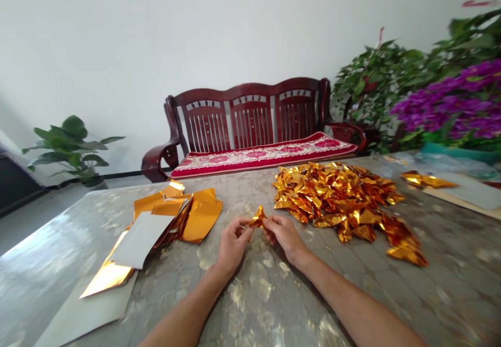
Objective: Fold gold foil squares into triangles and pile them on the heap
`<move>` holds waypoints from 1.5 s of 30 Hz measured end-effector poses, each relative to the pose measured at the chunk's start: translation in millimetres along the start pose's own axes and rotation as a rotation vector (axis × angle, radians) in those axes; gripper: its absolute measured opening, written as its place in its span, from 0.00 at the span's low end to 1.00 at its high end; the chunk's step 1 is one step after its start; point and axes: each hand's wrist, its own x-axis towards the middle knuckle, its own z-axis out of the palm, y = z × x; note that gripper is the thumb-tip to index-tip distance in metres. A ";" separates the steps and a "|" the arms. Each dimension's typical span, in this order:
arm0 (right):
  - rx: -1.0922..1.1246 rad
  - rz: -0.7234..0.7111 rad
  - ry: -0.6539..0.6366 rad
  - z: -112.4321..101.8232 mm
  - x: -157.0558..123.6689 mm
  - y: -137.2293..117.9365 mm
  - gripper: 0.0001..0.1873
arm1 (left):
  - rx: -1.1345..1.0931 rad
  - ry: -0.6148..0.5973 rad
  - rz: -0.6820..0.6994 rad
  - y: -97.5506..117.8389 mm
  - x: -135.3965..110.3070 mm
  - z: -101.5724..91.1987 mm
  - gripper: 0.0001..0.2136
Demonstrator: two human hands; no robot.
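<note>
both hands meet over the middle of the table, left hand (234,242) and right hand (282,235) pinching a small folded gold foil piece (259,217) between their fingertips, just above the surface. the table (250,305) has a shiny marbled cover with faint gold patterning. left of the hands sits a stack of flat gold sheets (172,214) with white backs showing, right of them a big heap of folded gold pieces (344,195). beyond the hands there's a dark red wooden bench (250,122) with a red cushion, a white wall, a potted plant (72,148) far left, purple flowers (457,104) far right.
</note>
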 end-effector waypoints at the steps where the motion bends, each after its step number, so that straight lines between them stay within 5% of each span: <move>1: -0.007 0.001 -0.002 0.1 -0.2 -0.5 0.17 | -0.001 0.004 -0.003 -0.2 0.2 -0.1 0.10; 10: -0.094 -0.044 0.039 -1.6 2.7 4.2 0.15 | 0.000 0.014 -0.017 -1.3 0.4 0.2 0.10; 17: -0.552 -0.363 0.213 -4.7 -0.5 -0.3 0.13 | 0.094 0.030 -0.044 -5.1 2.6 -2.5 0.08; 27: -0.924 -0.479 0.316 0.8 -15.9 -9.4 0.08 | 0.177 0.018 -0.103 -13.8 2.9 -3.5 0.08; 35: -0.830 -0.422 0.340 -15.4 -1.7 -8.9 0.11 | 0.049 0.034 -0.102 -16.0 3.6 -2.3 0.20; 40: -0.894 -0.436 0.409 -36.0 8.6 -12.4 0.12 | 0.162 0.022 -0.071 -18.0 3.3 -4.5 0.16; 45: -0.461 -0.380 0.490 -57.0 22.0 -22.5 0.14 | 0.201 0.003 -0.062 -19.3 3.8 -5.0 0.15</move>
